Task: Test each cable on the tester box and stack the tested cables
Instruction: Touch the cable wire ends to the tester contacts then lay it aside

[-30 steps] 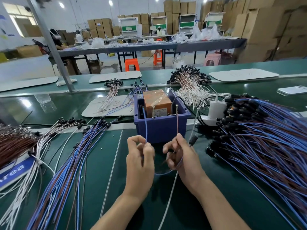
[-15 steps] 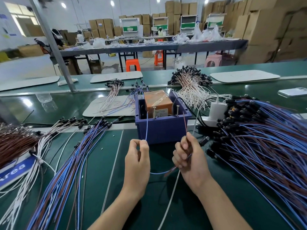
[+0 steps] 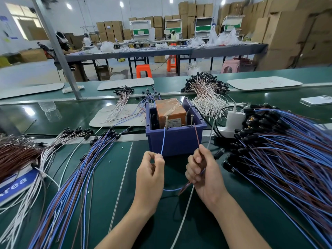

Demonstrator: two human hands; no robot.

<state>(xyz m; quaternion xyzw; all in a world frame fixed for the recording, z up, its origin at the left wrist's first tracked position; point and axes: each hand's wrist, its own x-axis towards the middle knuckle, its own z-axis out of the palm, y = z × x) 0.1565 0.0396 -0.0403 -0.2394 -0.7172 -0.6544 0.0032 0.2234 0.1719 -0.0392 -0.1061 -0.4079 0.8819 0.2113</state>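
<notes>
A blue tester box (image 3: 175, 141) with an orange unit (image 3: 169, 111) and two upright screw posts stands mid-table. My left hand (image 3: 150, 178) pinches the blue wire (image 3: 163, 141) of one cable, its tip up at the left post. My right hand (image 3: 203, 175) pinches the brown wire (image 3: 197, 136), whose tip reaches the right post. The cable loops between my hands, with its black connector (image 3: 218, 154) beside my right hand. A spread stack of blue and brown cables (image 3: 75, 177) lies at left. A large heap of the same cables (image 3: 287, 155) lies at right.
White cables (image 3: 208, 97) lie piled behind the box, more on a white mat (image 3: 100, 119). A white charger in a power strip (image 3: 233, 121) sits right of the box. A phone (image 3: 316, 100) lies far right. Brown cables (image 3: 16, 155) lie far left. A white cord (image 3: 183, 220) runs between my arms.
Both hands have lifted slightly and drawn apart, the right one shifting rightward. The brown wire's tip now leans against the right post; the blue wire stays at the left post.
</notes>
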